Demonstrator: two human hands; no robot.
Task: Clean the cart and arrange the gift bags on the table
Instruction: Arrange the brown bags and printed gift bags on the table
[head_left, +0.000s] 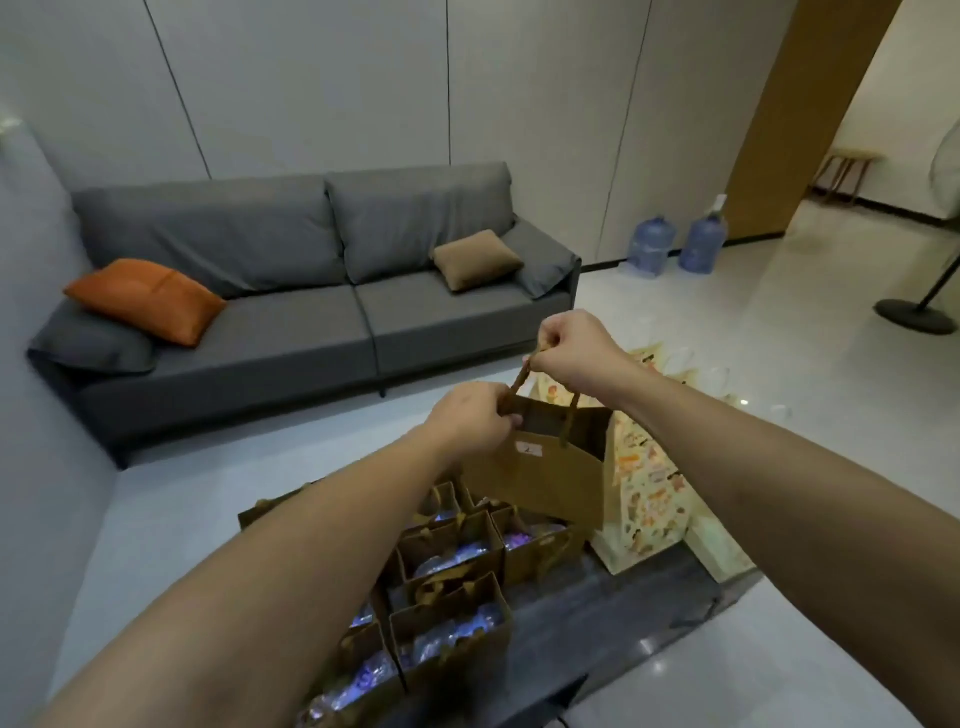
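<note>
From the head view, a brown paper gift bag (540, 478) is held above the dark desk (649, 613), its handle pinched by the right hand (576, 348) and its rim by the left hand (472, 421), fingers clamped. Several filled brown bags (452, 551) are already lined up beside a patterned bag (649, 499). This 1 is judged still unplaced, and the cart is not seen.

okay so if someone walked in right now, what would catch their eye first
Both hands, the left hand and right hand, hold a brown paper bag up by its handles above rows of small brown gift bags on the dark table. Behind, an orange cushion stands out on the grey sofa.
</note>
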